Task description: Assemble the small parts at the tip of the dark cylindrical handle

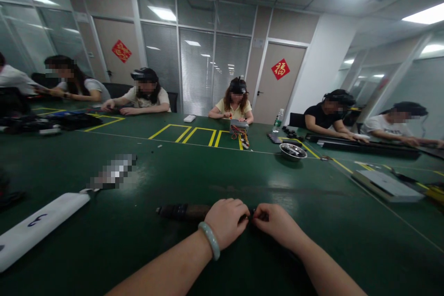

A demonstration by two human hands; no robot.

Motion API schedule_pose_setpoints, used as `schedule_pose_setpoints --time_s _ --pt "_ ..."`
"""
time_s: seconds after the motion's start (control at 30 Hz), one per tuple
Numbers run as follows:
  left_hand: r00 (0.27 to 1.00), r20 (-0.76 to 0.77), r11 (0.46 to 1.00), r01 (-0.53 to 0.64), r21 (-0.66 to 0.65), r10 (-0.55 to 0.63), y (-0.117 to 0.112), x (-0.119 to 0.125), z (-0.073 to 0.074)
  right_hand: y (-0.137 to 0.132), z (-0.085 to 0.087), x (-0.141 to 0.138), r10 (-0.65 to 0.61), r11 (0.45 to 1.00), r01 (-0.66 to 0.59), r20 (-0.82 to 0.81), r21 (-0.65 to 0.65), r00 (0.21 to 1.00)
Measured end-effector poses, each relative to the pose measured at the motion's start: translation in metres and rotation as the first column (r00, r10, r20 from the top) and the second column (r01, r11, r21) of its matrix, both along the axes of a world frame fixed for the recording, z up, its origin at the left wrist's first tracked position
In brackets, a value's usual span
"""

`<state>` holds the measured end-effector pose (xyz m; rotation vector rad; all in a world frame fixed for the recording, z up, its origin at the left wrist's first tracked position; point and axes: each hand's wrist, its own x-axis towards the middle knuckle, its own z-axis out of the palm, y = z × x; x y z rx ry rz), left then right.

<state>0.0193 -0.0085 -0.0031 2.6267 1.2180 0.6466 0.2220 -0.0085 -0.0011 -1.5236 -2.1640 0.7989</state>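
Observation:
A dark, long cylindrical tool lies across the green table, its narrow tip pointing left. My left hand, with a pale green bangle on the wrist, is closed over the right part of this tool and hides it. Close beside it, my right hand is closed in a pinch at the tool's right end. A small dark bit shows between the fingertips of both hands, too small to name.
To the left lies a white bar-shaped object marked 3, with a blurred-out piece beyond it. A metal bowl of dark parts, a water bottle and a grey flat box are further off. Several people sit opposite.

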Motion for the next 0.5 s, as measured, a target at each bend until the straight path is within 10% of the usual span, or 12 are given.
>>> schedule_pose_setpoints --time_s 0.5 --pt "1.0 -0.029 1.0 0.011 -0.001 -0.011 -0.0014 -0.0007 0.0032 0.0045 0.0011 0.0017 0.047 0.996 -0.049 -0.021 -0.072 0.999"
